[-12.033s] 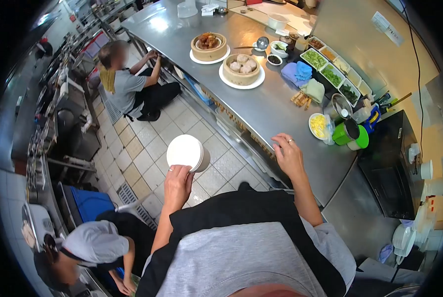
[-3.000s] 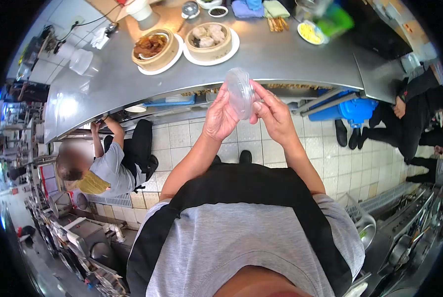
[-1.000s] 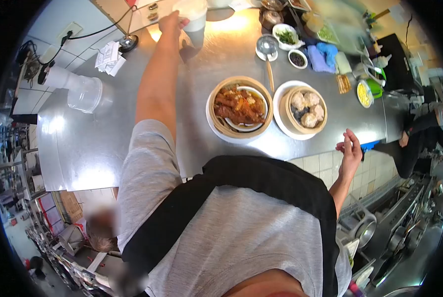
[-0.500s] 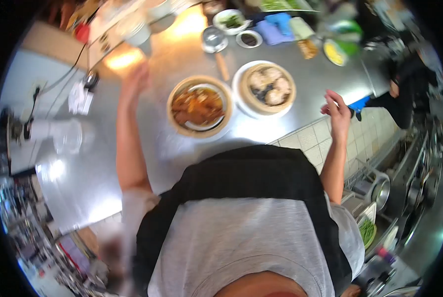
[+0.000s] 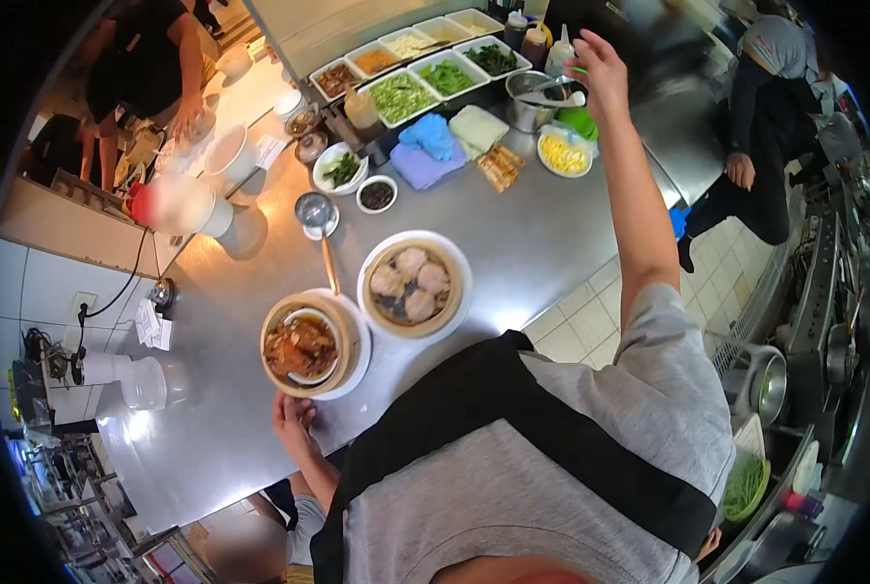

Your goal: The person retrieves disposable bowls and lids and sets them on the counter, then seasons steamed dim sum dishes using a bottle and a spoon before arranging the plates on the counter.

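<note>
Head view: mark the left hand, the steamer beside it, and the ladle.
Left hand (image 5: 295, 422): head view, middle of the hand.
Steamer (image 5: 356, 337): head view, on its outer wall.
Ladle (image 5: 312, 209): head view, on its bowl.

Restaurant kitchen — steamers (image 5: 356, 339), garnishes (image 5: 445, 78)

The counter (image 5: 513, 248) is silver-grey; near its front edge, bamboo steamers (image 5: 357, 336) tan, dumplings (image 5: 419, 306) pinkish-white; toward its back edge, cloths (image 5: 420, 177) lavender, blue, pale green.
</note>
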`<state>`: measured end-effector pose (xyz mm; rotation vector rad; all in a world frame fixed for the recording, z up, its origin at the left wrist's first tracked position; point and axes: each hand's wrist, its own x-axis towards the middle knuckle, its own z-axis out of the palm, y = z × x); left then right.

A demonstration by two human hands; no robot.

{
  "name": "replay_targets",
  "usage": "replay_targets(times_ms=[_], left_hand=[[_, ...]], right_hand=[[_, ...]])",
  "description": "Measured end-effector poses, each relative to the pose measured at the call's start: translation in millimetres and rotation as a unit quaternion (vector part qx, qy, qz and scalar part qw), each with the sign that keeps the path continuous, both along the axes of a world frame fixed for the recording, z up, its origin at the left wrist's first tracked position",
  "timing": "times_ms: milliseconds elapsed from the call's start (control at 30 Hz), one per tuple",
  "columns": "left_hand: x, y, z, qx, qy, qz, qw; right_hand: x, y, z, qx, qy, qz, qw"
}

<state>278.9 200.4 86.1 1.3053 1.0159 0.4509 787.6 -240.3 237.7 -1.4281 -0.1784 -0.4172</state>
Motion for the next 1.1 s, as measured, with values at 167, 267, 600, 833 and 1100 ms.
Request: replay_targets(times_ms=[167, 267, 600, 833, 1100], left_hand=[[15, -44, -49, 0.159, -0.061, 0.191, 0.967], [22, -59, -61, 0.289, -0.008, 0.253, 0.923], [32, -66, -50, 0.304, 0.049, 0.297, 0.904], [37, -68, -49, 0.293, 0.005, 0.322, 0.900], [33, -69, -47, 0.281, -0.055, 0.285, 0.915]], right_hand=[[125, 27, -28, -0.264, 0.048, -0.105, 0.958], [176, 53, -72, -0.401, -0.007, -0.340, 0.851], [245, 31, -86, -0.630, 0.063, -0.098, 0.768], [199, 30, 24, -0.623, -0.148, -0.182, 0.747], [23, 105, 105, 0.032, -0.158, 0.184, 0.970]])
